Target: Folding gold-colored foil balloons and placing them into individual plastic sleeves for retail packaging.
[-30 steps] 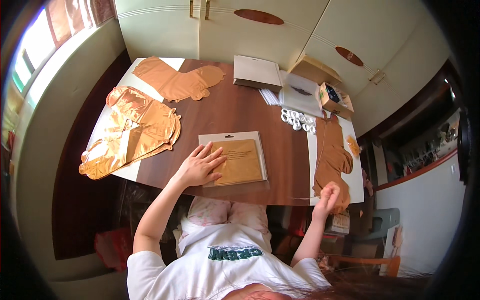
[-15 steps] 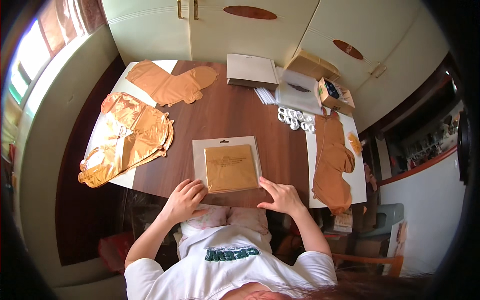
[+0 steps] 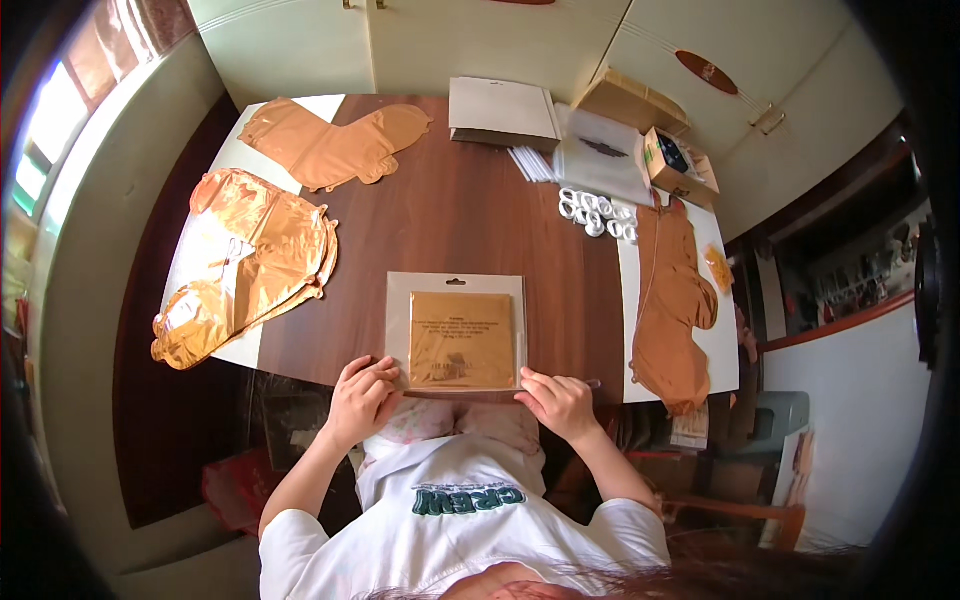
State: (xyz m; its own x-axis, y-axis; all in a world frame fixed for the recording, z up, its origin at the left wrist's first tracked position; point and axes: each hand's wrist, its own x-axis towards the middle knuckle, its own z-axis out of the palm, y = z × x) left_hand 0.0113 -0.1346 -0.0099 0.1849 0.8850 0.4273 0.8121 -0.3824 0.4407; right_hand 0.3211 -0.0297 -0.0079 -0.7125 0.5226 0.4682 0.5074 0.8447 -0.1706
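Brown table [image 3: 440,220] with flat package [image 3: 461,335], lower corners in the pinch of left hand [image 3: 362,400] and right hand [image 3: 560,404].

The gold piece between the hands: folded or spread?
Folded, it appears: the gold piece is a compact, straight-edged square on pale card.
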